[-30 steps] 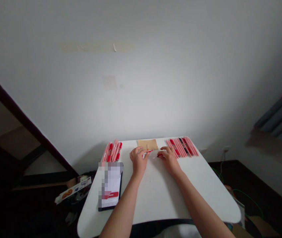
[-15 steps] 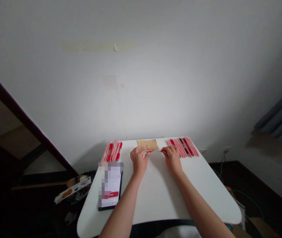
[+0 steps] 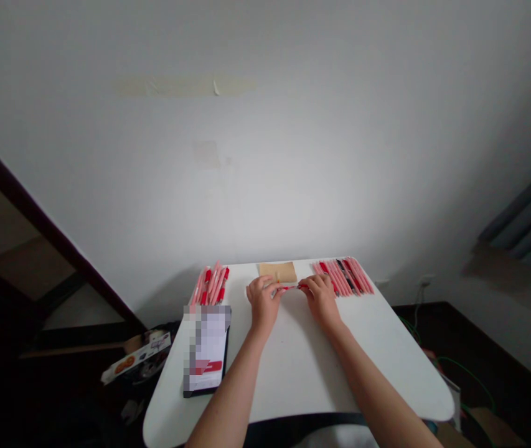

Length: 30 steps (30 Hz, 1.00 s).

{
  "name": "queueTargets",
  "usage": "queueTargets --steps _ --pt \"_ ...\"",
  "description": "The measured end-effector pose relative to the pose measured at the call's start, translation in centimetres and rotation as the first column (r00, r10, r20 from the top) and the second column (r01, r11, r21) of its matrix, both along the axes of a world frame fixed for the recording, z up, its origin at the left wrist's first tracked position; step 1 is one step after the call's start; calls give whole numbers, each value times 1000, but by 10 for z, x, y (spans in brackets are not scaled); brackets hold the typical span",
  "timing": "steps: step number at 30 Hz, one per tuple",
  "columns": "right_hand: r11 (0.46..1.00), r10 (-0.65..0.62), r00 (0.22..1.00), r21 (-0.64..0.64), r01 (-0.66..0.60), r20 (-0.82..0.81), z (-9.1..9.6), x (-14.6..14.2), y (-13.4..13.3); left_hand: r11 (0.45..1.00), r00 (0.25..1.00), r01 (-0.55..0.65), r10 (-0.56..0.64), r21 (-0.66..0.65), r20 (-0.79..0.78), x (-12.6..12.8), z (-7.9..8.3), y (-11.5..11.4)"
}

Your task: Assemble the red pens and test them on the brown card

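My left hand (image 3: 262, 298) and my right hand (image 3: 320, 297) meet near the far edge of a white table (image 3: 302, 367). Both pinch the two ends of one thin red-and-pink pen (image 3: 289, 288) held between them, just above the tabletop. A pile of pink and red pens (image 3: 210, 285) lies to the left of my left hand. A neat row of similar pens (image 3: 345, 277) lies just right of my right hand. A brown paper square (image 3: 277, 271) sits behind the hands.
A dark tablet with a white sheet (image 3: 206, 351) lies at the table's left edge. A printed box (image 3: 134, 359) sits on the dark floor at left. Green cables (image 3: 456, 367) run on the floor at right. A white wall stands close behind the table.
My right hand moved away to the right, drawing the pen's parts apart, then came back toward my left hand, so the gap between them is short again.
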State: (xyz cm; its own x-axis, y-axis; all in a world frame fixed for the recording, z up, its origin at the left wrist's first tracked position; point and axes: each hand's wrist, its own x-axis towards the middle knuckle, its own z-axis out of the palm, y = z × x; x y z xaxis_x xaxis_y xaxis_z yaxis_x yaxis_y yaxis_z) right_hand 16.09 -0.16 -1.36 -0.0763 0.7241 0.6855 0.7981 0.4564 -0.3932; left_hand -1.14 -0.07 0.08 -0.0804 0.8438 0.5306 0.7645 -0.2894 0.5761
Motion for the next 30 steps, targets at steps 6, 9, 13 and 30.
queueTargets --steps 6,9,13,30 --pt "999 43 999 -22 -43 -6 1 -1 0 1000 1000 15 -15 -3 -10 0 -1 0" --pt "998 59 998 -31 -60 -11 2 0 -1 1000 1000 18 -18 -5 -9 0 -2 0" --pt "997 70 997 -33 -71 -27 3 0 -2 1000 1000 14 -14 -20 -7 1 -1 0" --pt "991 103 965 -63 -121 -239 -4 2 4 998 999 -54 53 -44 -6 -3 -1 1"
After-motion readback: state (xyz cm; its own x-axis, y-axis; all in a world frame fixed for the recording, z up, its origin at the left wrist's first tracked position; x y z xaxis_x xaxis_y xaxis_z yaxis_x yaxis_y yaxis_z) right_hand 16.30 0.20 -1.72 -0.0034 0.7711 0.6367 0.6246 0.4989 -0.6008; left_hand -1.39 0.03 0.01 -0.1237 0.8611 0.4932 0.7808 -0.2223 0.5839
